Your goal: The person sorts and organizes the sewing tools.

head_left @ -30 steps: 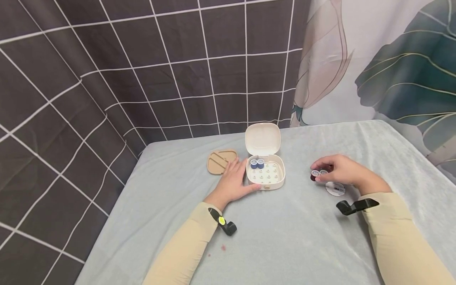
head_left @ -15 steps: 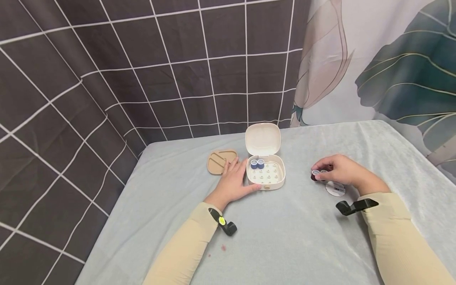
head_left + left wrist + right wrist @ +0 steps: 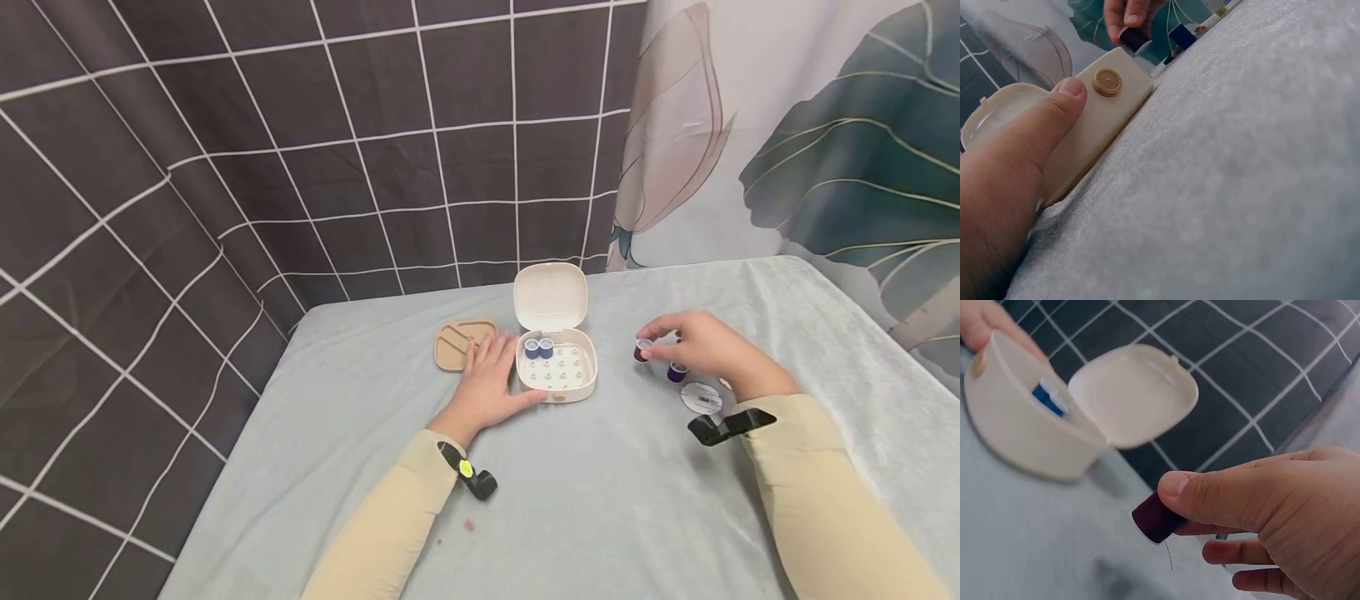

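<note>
My right hand (image 3: 701, 343) pinches a dark maroon thread spool (image 3: 1150, 520) between thumb and fingers, above the cloth. A loose thread end hangs from it in the right wrist view. A cream sewing box (image 3: 536, 393) stands with its lid (image 3: 551, 297) raised; two blue thread spools (image 3: 538, 349) sit on pegs in its far left corner. With fingers stretched out, my left hand (image 3: 486, 385) lies along the box's left side, its thumb (image 3: 1063, 103) against the front wall near a tan button (image 3: 1107, 82). Below my right hand stands a dark purple spool (image 3: 677, 373).
A tan divided tray (image 3: 450, 357) lies left of the box, partly under my left fingertips. Near my right wrist a round white disc (image 3: 702, 398) lies on the pale grey cloth (image 3: 585, 500). A dark checked curtain (image 3: 390, 150) hangs behind the table.
My right hand has lifted the maroon spool and shifted slightly left and away, leaving the purple spool on the cloth. My left hand stays at the box.
</note>
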A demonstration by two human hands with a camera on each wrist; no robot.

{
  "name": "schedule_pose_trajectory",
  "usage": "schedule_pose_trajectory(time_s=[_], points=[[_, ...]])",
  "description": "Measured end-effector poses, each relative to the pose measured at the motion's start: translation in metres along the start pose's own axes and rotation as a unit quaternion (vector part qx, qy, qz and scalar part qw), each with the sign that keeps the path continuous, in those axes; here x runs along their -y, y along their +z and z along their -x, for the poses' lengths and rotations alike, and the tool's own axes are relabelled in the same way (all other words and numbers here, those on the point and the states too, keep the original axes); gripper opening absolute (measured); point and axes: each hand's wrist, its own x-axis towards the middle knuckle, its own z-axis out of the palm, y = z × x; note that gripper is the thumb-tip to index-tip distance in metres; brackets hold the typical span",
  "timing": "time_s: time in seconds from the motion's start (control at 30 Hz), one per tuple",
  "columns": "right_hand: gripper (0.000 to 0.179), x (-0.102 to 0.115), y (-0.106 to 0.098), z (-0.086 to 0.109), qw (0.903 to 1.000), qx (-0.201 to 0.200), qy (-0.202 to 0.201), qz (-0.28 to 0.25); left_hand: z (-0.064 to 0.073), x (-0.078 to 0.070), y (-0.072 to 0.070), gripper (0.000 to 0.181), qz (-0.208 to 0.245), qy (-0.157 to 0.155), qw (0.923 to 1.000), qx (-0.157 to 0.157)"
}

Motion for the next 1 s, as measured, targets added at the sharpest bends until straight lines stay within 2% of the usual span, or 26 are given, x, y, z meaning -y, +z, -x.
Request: schedule_pose_trajectory(time_s=[0.23,0.43,0.73,1.0], points=[[0.030,0.022,0.003,-0.016,0.9997,-0.010,-0.022,-0.009,0.001,-0.001,0.000,0.103,-0.002,-0.009,0.9999,0.012],[0.032,0.039,0.012,-0.029,0.9990,-0.015,-0.037,-0.020,0.000,-0.001,0.000,0.102,-0.003,-0.008,0.9999,0.011],[0.032,0.063,0.039,-0.046,0.9966,-0.041,-0.063,-0.032,0.001,-0.001,-0.002,0.101,-0.002,-0.013,0.9998,0.016],[0.032,0.075,0.058,-0.051,0.9930,-0.072,-0.086,-0.035,0.000,0.000,0.000,0.102,-0.005,-0.009,0.9998,0.015]])
